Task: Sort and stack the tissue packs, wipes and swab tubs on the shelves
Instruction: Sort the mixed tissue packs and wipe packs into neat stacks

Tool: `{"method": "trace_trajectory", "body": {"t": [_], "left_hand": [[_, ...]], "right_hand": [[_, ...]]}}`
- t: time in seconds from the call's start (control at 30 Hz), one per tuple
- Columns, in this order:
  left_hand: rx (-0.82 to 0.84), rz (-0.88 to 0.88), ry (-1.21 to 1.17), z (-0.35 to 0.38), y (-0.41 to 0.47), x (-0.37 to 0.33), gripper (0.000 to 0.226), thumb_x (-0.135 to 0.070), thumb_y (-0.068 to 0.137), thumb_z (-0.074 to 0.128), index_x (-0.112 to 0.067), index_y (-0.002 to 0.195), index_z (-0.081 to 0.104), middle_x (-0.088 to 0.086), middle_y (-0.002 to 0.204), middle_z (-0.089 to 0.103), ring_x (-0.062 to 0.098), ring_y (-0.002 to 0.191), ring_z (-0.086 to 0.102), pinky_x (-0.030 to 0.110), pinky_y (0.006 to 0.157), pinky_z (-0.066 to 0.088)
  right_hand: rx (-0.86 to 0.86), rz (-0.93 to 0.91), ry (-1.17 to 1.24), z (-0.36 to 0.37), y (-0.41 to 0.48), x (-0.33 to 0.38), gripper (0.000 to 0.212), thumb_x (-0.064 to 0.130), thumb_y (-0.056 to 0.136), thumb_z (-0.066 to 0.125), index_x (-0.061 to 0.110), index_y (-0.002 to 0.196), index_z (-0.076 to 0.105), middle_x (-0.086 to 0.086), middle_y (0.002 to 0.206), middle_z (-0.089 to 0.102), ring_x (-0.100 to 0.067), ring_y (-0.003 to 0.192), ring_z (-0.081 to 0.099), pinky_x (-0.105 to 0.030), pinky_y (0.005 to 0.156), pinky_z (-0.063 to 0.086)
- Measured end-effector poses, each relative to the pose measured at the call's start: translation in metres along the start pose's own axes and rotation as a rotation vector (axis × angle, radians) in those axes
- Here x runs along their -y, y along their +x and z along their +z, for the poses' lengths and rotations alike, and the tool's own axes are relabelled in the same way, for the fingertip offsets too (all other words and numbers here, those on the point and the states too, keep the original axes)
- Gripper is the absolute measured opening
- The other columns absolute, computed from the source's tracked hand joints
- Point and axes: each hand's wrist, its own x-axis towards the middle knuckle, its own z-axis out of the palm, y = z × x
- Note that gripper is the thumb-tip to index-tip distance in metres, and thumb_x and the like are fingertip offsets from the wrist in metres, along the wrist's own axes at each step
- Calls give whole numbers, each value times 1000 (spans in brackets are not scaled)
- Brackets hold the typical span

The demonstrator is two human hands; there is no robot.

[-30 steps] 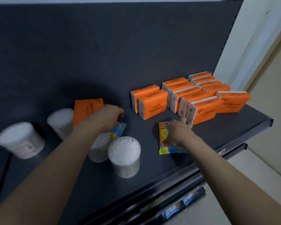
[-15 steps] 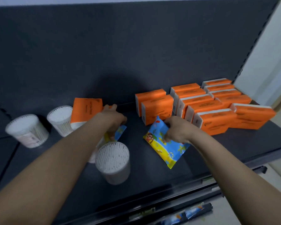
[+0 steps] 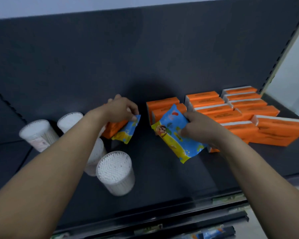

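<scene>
My right hand grips a blue and yellow wipes pack, lifted and tilted above the dark shelf. My left hand pinches the top corner of a second wipes pack and lies over an orange tissue pack, partly hiding it. Rows of orange tissue packs stand at the right of the shelf. Several clear swab tubs stand at the left; the nearest tub is under my left forearm, and others stand farther left.
The dark back panel rises behind the shelf. A lower shelf edge with price tags and more wipes packs shows at the bottom. A pale wall lies to the right.
My right hand has raised its wipes pack higher, toward the tissue packs. My left hand has lifted the second wipes pack together with the orange tissue pack. The camera has shifted closer.
</scene>
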Motion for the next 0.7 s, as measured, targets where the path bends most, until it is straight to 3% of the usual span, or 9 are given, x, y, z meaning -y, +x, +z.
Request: {"method": "trace_trajectory", "body": {"t": [0.07, 0.13, 0.2, 0.27, 0.33, 0.4, 0.5, 0.57, 0.7], "left_hand": [[-67, 24, -121, -3, -6, -3, 9, -17, 82, 67, -23, 89, 68, -9, 85, 58, 9, 101, 43, 33, 98, 30], [-102, 66, -308, -5, -12, -7, 8, -8, 82, 68, -17, 82, 67, -6, 74, 60, -3, 73, 52, 15, 76, 46], [-141, 98, -436, -7, -16, -12, 6, 0, 82, 65, -6, 84, 66, 6, 80, 65, -9, 60, 54, 3, 59, 41], [-214, 125, -545, -6, -18, -17, 8, 2, 84, 62, -6, 82, 62, 20, 95, 67, -7, 70, 58, 9, 67, 46], [-300, 144, -681, -6, -19, -18, 19, 4, 86, 58, -12, 77, 55, 24, 98, 64, 14, 88, 60, 22, 78, 48], [-402, 158, -778, -9, -20, -17, 23, 3, 89, 55, -15, 76, 49, 19, 90, 59, 23, 85, 53, 21, 71, 45], [-541, 120, -829, -20, -28, -16, 20, -14, 89, 53, -22, 73, 43, 11, 72, 41, 21, 70, 38, 31, 63, 36], [-672, 45, -842, -29, -36, -12, 24, -16, 92, 51, -24, 72, 41, 4, 65, 38, 16, 63, 37, 28, 60, 35], [-871, -112, -944, -44, -69, 20, 21, -27, 94, 47, -24, 75, 41, 6, 81, 50, 18, 75, 46, 35, 66, 40]], "right_hand": [[-23, -17, 38, -2, -2, 3, 24, 11, 81, 58, 7, 104, 60, -9, 112, 59, -28, 99, 59, -40, 86, 49], [-34, -39, 67, -5, -3, 5, 23, 10, 83, 58, 6, 105, 59, -10, 107, 61, -28, 94, 60, -38, 82, 48], [-37, -65, 104, -7, -4, 8, 25, 9, 84, 57, 6, 108, 59, -11, 104, 64, -25, 89, 60, -34, 74, 48], [-58, -79, 127, -9, -6, 9, 24, 7, 85, 57, 5, 108, 58, -11, 103, 64, -23, 85, 60, -30, 68, 47], [-99, -85, 144, -10, -6, 11, 22, 7, 85, 57, 4, 107, 57, -12, 103, 64, -26, 89, 61, -35, 74, 50], [-147, -98, 166, -12, -7, 13, 22, 8, 84, 57, 5, 106, 57, -12, 103, 63, -27, 92, 61, -38, 79, 50], [-234, -133, 179, -16, -7, 24, 19, 9, 83, 58, 6, 102, 57, -9, 97, 63, -24, 85, 60, -33, 69, 48], [-272, -154, 214, -16, -7, 35, 21, 8, 83, 59, 4, 104, 58, -10, 98, 65, -26, 86, 62, -38, 74, 53], [-245, -231, 278, 1, -9, 74, 21, 13, 80, 63, 12, 101, 60, -5, 98, 68, -26, 91, 65, -45, 85, 53]]}}
